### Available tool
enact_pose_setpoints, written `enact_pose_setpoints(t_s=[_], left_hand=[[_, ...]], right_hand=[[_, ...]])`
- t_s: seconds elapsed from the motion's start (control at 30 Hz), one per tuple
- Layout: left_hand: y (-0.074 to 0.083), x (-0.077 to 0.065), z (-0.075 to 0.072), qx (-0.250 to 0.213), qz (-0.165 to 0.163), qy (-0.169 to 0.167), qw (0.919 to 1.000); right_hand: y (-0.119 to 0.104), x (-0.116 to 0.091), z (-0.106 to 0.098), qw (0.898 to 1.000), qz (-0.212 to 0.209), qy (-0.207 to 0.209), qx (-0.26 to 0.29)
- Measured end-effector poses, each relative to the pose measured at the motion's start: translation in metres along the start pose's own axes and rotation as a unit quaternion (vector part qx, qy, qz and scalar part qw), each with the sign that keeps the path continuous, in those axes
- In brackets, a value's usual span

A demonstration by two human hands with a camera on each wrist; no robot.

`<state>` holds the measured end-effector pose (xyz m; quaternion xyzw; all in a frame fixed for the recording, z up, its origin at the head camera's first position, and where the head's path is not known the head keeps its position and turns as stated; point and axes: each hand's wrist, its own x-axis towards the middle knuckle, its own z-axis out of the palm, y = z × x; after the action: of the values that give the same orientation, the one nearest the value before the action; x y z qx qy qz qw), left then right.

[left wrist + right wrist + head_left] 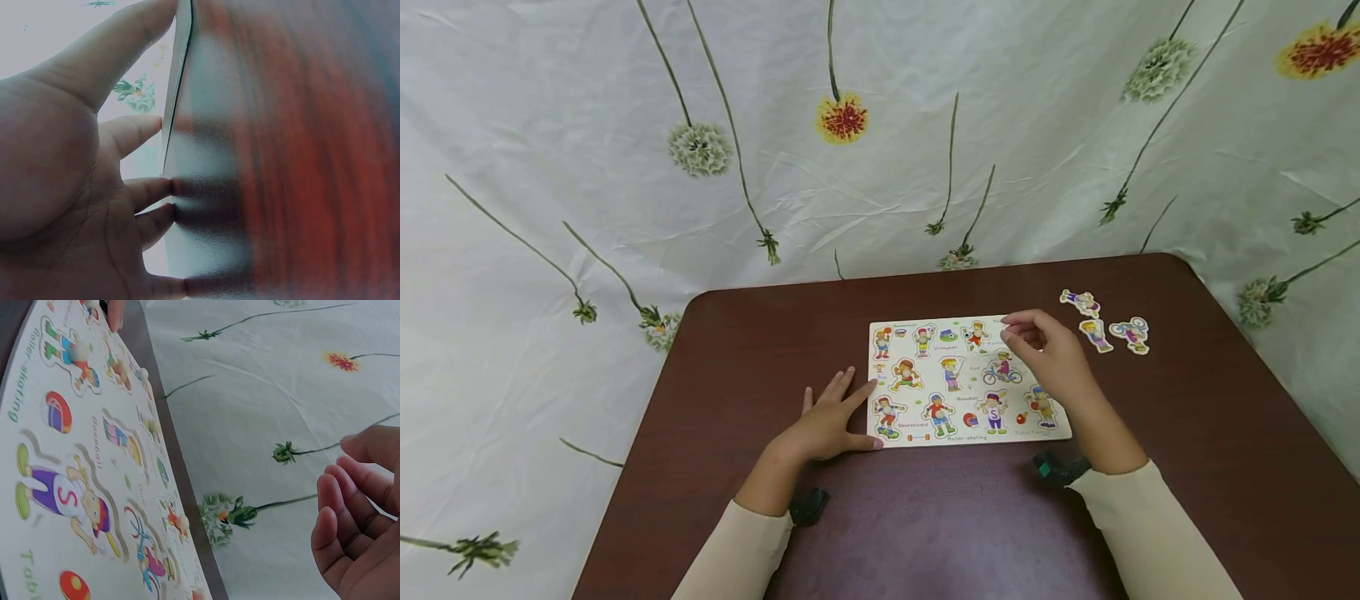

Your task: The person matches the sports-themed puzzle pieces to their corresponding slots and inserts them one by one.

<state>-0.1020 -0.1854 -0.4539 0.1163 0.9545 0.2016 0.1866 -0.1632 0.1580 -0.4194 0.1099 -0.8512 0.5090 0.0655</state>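
A white wooden puzzle board printed with sports figures lies on the table. My left hand rests at its left side with fingers spread. The thumb and forefinger touch the board's edge, while the other fingertips meet the tabletop. Above the board's upper right part hovers my right hand. Its fingers curve loosely, with nothing seen between them. In the right wrist view, the baseball figure, the golf figure and the bicycle figure show as recesses; several other figures carry small knobs.
Right of the board lie three loose puzzle pieces: a purple-and-white figure, a yellow-and-purple figure and a cyclist. The dark brown table has rounded far corners. Behind it hangs a flower-printed white cloth.
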Motion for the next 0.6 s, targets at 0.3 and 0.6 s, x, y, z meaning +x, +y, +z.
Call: enact_pose_setpoints(t_s=[0.3, 0.6], left_hand=[[0.001, 0.0, 0.001, -0.003, -0.001, -0.001, 1.0], [0.0, -0.001, 0.0, 0.002, -0.002, -0.001, 1.0]], right_hand=[[0.009, 0.003, -0.024, 0.999, -0.002, 0.05, 0.014], [0.018, 0.005, -0.051, 0.993, 0.049, 0.109, 0.013]])
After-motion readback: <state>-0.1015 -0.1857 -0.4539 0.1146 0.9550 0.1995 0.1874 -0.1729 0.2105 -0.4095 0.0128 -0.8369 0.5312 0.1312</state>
